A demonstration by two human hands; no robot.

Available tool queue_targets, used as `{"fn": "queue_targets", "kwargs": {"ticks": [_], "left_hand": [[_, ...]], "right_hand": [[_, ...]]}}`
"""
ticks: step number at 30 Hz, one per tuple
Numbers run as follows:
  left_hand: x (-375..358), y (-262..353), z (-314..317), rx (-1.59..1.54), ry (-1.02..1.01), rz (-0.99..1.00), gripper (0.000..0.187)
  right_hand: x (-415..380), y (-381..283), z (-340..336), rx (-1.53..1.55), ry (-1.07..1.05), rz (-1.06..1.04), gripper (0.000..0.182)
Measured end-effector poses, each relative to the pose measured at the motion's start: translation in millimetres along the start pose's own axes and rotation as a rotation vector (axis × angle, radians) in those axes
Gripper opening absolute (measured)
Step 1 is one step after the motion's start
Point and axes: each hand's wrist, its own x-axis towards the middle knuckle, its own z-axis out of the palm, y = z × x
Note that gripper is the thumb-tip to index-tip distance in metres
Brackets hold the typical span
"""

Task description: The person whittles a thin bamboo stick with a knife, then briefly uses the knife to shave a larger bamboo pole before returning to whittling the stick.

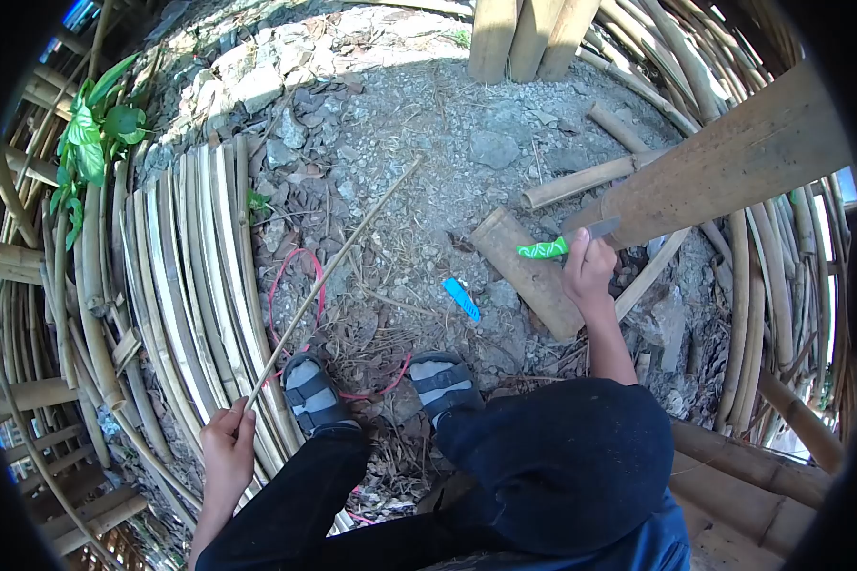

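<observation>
My left hand (227, 443) is closed round the lower end of a long thin bamboo strip (338, 259), which slants up and to the right over the ground. My right hand (588, 269) grips a knife (546, 249) with a green and white patterned handle; its short blade (602, 227) points right, near a thick bamboo pole. Under the knife lies a short, wide bamboo piece (524, 271). A bright blue object (462, 298), perhaps a sheath, rests on the dirt between the strip and that piece.
Many split bamboo slats (200, 276) lie side by side at the left. The thick bamboo pole (733, 152) slants in from the upper right. Pink cord (274, 295) loops near my sandalled feet (312, 390). Cut bamboo pieces (581, 181) lie ahead, with bamboo stacks (771, 285) at the right.
</observation>
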Motion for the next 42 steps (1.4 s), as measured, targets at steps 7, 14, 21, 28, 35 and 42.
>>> {"fn": "queue_targets", "kwargs": {"ticks": [7, 14, 21, 28, 35, 42], "left_hand": [[-1.6, -2.5, -0.6, -0.002, -0.002, 0.004, 0.028], [-1.1, -0.6, -0.5, 0.005, -0.010, -0.003, 0.028], [-1.6, -3.5, 1.3, -0.003, 0.006, 0.022, 0.029], [-1.5, -1.7, 0.0, 0.028, -0.014, 0.006, 0.028], [0.1, -3.5, 1.3, 0.009, -0.011, 0.030, 0.030], [0.1, -4.7, -0.3, 0.022, -0.012, 0.033, 0.030]], "right_hand": [[1.1, 3.3, -2.3, 0.352, -0.084, 0.334, 0.030], [20.2, -13.2, -9.0, 0.352, -0.045, 0.386, 0.019], [25.3, -11.9, -30.6, 0.229, -0.207, 0.287, 0.016], [46.0, -23.5, -44.9, 0.060, -0.172, 0.019, 0.021], [65.7, -43.7, -53.2, -0.036, -0.042, -0.049, 0.023], [62.8, -21.1, -44.9, -0.055, -0.061, -0.118, 0.024]]}}
